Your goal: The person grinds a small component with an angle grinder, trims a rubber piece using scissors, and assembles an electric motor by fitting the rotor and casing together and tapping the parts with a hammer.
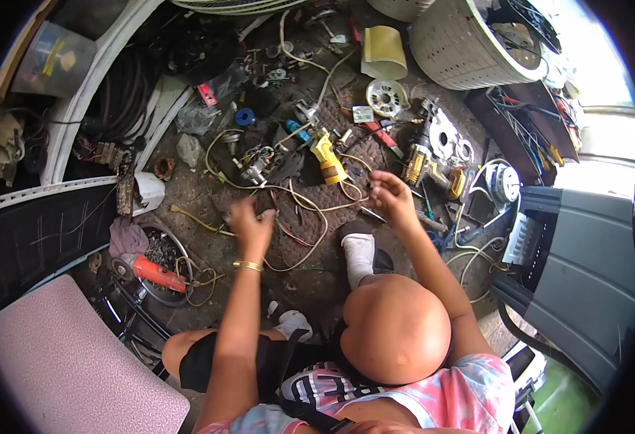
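Observation:
My left hand (251, 228), slightly blurred, hovers over the floor beside a pale cable. Its thumb stands apart from its curled fingers, and I see nothing held. My right hand (393, 199) is raised to the right, fingers loosely bent and apart, with no object visible in it. Between and beyond my hands lies a yellow power-tool housing (328, 159). Left of it sits a dark metal motor part (254, 172) with wires. The looping pale cable (323, 228) runs across the floor between my hands. A yellow-and-black cordless drill (417, 163) lies beyond my right hand.
An orange angle grinder (159, 273) rests at a round tray (180, 249) on the left. A pink-topped seat (78, 362) is nearby. A white basket (444, 47), a tool box (516, 134) and a grey cabinet (592, 253) line the right. Loose parts cover the floor.

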The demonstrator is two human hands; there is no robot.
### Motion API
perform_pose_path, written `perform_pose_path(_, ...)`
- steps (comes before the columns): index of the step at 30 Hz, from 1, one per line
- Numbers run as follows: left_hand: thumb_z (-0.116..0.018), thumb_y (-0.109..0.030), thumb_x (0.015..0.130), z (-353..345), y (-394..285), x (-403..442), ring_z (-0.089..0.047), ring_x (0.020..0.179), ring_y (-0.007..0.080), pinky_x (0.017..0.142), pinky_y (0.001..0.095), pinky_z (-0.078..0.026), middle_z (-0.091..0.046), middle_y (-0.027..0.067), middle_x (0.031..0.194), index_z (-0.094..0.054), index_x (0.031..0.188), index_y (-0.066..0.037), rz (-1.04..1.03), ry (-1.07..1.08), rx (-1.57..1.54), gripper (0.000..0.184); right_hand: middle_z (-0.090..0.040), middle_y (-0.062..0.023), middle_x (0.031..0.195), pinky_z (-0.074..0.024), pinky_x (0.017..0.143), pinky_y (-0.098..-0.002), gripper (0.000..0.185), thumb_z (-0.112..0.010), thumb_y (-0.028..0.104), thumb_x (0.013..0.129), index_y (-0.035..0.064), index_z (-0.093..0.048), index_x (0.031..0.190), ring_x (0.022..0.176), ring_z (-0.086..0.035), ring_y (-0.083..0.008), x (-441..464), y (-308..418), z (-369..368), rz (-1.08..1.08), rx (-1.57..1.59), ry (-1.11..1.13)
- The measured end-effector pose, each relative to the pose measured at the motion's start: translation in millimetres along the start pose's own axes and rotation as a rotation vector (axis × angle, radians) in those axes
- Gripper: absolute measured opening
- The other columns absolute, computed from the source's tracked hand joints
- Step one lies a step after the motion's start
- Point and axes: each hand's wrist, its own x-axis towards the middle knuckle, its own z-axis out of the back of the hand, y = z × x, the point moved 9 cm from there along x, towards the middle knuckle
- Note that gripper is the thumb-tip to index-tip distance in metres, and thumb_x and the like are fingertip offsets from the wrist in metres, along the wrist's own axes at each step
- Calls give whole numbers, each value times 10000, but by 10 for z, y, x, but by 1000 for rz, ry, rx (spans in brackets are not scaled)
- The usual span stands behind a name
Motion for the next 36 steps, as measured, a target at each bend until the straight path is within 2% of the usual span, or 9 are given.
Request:
perform_pose_path(2, -763, -176, 697, -80, 777, 62, -420, 1180, 382, 956, 466, -385, -439, 202, 1257, -430, 1275, -49, 139, 112, 224, 680, -619, -34, 824, -470, 571, -258, 240, -633, 9, 829, 28, -612, 1067, 681, -579, -145, -34, 70, 4, -42, 159, 122)
perform_pose_path(4, -753, -164, 714, -399, 1483, 49, -467, 1150, 398, 930, 483, -415, -442, 193, 1267, -418, 1295, -55, 194, 290, 187, 679, -618, -39, 816, -473, 581, -273, 249, -655, 50, 826, 40, -620, 1073, 682, -579, -149, -41, 93, -109, -28, 263, 175)
perform_pose_path(11, -716, -134, 731, -326, 1488, 4, -515, 1053, 417, 868, 443, -442, -512, 207, 1156, -430, 1219, -16, 65, 270, 118, 577, -605, -43, 776, -465, 577, -247, 216, -652, 71, 839, 59, -630, 1054, 674, -575, -140, -135, 167, -410, -111, 439, 268)
perform_pose_path(14, -687, -146, 733, -102, 1245, -319, -535, 973, 406, 833, 431, -438, -536, 221, 1065, -445, 1099, 10, 48, 181, 23, 466, -604, -36, 757, -462, 572, -240, 169, -628, 46, 849, 41, -634, 1017, 635, -561, -109, -104, 123, -270, -119, 120, 189)
perform_pose_path(15, -683, -151, 732, 8, 1143, -483, -542, 944, 387, 832, 423, -435, -540, 210, 1019, -443, 1091, 8, 128, 172, -105, 460, -608, -18, 752, -459, 570, -235, 155, -610, 30, 853, 19, -641, 1004, 609, -546, -84, -55, 147, -213, 10, -325, 188)
perform_pose_path(18, -673, -150, 725, 207, 543, -790, -543, 891, 320, 820, 397, -432, -530, 173, 926, -435, 1067, 7, 116, 166, -304, 446, -612, -8, 759, -457, 578, -227, 159, -608, 30, 858, 3, -647, 1010, 620, -539, -67, 2, 103, -196, 2, -415, 142)
perform_pose_path(24, -689, -229, 727, 395, -742, -831, -492, 986, 255, 887, 361, -407, -461, 156, 1067, -411, 1078, 14, -99, 270, -557, 510, -638, -8, 805, -471, 594, -217, 193, -631, 55, 856, 5, -646, 1041, 644, -558, -56, 49, 286, -508, 0, -331, 110)
perform_pose_path(33, -685, -206, 722, 307, -1048, -750, -474, 957, 238, 883, 358, -400, -445, 139, 1051, -410, 1066, 3, -159, 299, -605, 487, -645, -20, 793, -492, 612, -236, 220, -696, 85, 814, -11, -649, 1006, 649, -580, -82, 37, 179, -439, -27, -393, 215)
perform_pose_path(36, -700, -215, 713, 262, -1070, -720, -486, 937, 304, 858, 387, -405, -462, 163, 1005, -418, 1044, 16, -103, 311, -650, 492, -646, -16, 782, -491, 611, -234, 216, -702, 84, 808, -7, -652, 997, 651, -581, -83, 31, 154, -409, -42, -324, 186)
